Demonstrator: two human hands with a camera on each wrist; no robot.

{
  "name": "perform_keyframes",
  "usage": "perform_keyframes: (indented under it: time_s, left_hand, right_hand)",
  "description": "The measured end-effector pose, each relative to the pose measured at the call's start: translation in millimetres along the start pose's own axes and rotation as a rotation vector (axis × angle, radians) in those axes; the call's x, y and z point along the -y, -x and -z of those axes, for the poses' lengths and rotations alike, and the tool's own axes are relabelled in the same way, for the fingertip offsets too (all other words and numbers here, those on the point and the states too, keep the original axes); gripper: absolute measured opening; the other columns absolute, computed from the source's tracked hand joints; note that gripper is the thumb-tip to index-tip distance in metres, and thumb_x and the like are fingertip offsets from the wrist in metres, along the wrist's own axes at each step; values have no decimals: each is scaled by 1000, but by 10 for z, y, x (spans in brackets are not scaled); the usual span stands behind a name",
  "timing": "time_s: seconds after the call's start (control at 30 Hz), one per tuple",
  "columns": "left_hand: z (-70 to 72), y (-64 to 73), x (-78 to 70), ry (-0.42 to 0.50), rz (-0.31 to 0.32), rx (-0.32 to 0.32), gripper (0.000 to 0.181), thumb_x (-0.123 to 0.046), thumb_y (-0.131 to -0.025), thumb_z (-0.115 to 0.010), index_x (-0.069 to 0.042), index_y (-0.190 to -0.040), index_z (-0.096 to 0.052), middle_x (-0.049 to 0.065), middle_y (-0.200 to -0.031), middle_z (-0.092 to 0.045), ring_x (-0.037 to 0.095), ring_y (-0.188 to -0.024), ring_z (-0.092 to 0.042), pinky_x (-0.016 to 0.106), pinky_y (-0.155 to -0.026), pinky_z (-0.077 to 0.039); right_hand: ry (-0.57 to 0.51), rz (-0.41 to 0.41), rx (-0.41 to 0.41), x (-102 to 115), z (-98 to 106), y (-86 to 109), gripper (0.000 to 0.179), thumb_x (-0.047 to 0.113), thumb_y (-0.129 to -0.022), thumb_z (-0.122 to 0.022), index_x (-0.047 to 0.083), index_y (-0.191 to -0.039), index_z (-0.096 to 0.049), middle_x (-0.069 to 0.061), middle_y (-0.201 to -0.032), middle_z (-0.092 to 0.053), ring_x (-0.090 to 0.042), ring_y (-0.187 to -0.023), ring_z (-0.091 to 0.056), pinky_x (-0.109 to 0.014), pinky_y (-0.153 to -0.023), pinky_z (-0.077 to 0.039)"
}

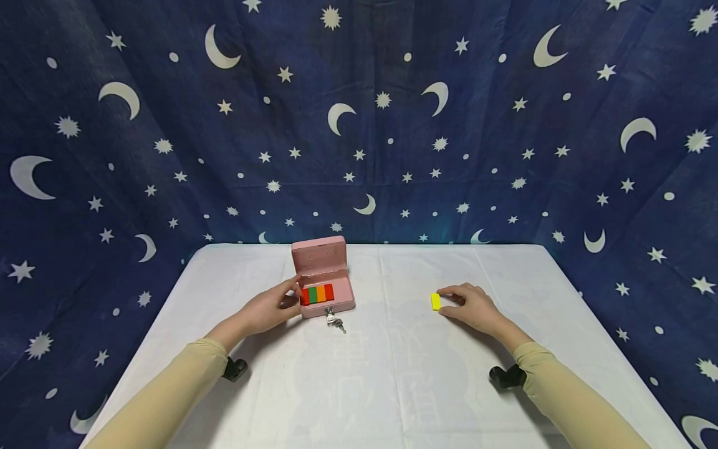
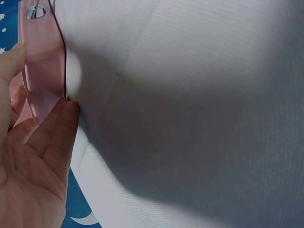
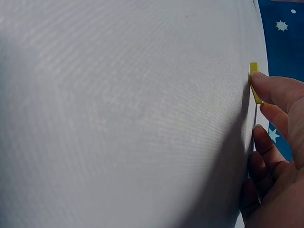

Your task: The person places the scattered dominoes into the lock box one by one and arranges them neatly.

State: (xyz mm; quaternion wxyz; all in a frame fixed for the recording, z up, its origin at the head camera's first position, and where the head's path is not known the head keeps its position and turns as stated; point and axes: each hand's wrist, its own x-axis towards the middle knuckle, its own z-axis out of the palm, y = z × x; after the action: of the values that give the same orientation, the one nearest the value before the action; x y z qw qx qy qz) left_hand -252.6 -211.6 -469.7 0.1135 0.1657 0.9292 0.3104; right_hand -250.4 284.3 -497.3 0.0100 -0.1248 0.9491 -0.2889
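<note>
A pink cash box point(image 1: 342, 302) stands on the table with its lid point(image 1: 320, 254) raised. Red, green point(image 1: 313, 295) and orange blocks lie side by side inside it, along its left part. At the box's left wall, my left hand point(image 1: 266, 310) grips the side, its fingers bent around the edge in the left wrist view. Well to the right, my right hand point(image 1: 473, 307) pinches a small yellow block point(image 1: 435, 302) between thumb and forefinger, at the tabletop. The block shows edge-on in the right wrist view, partly covered by the thumb.
On the front of the box is a padlock point(image 1: 330, 317), with keys point(image 1: 339, 325) lying beside it on the cloth. A white cloth point(image 1: 387, 374) covers the table. Dark blue curtains point(image 1: 359, 81) with moons and stars hang behind and at both sides.
</note>
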Motion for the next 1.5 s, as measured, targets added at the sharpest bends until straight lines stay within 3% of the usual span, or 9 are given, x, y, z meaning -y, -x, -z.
perform_keyframes:
  time_s: [0.43,0.53,0.63,0.73,0.87,1.5]
  left_hand:
    - [-1,2,5,4,-18,-8,81,-39,-96,-70,-11,-159,-30,1,-124,-58,26,-127,-60,49,-108,-45]
    - [2,-4,-3,4,-20,-12,60,-38,-95,-71,-14,-145,-48,5,-143,-53,26,-126,-61,50,-108,-45]
    - [2,-4,-12,0,-24,-13,38,-39,-95,-72,-18,-122,-56,6,-161,-37,26,-126,-61,51,-108,-45]
    - [4,-3,-11,-6,-23,-12,50,-40,-95,-71,-18,-135,-53,6,-153,-46,25,-126,-61,51,-108,-45]
    - [7,-7,-16,-5,-7,-11,77,-39,-95,-71,-13,-157,-34,2,-130,-59,25,-126,-61,50,-108,-45]
    - [8,10,-25,4,1,0,81,-35,-97,-69,-8,-160,-26,1,-123,-57,27,-128,-59,50,-107,-46]
  right_hand:
    - [-10,-1,19,-9,7,-11,51,37,-86,-81,17,-132,-69,-1,-100,-60,-21,-93,-47,-37,-76,-38]
    - [-5,-4,24,-10,4,-21,52,39,-86,-81,17,-132,-69,0,-102,-61,-22,-94,-47,-38,-75,-38]
    - [6,-2,18,-17,-2,-22,52,40,-86,-80,18,-132,-69,0,-103,-61,-22,-94,-48,-38,-75,-38]
    - [14,0,4,-25,-6,-12,51,39,-86,-80,18,-131,-70,0,-102,-61,-22,-93,-48,-38,-76,-38]
    - [15,-2,-8,-27,-12,-2,49,38,-86,-81,19,-130,-71,1,-100,-61,-22,-92,-47,-37,-76,-37]
    - [12,-19,-13,-36,-49,-30,49,38,-87,-80,16,-129,-72,-1,-103,-65,-21,-90,-48,-36,-75,-37]
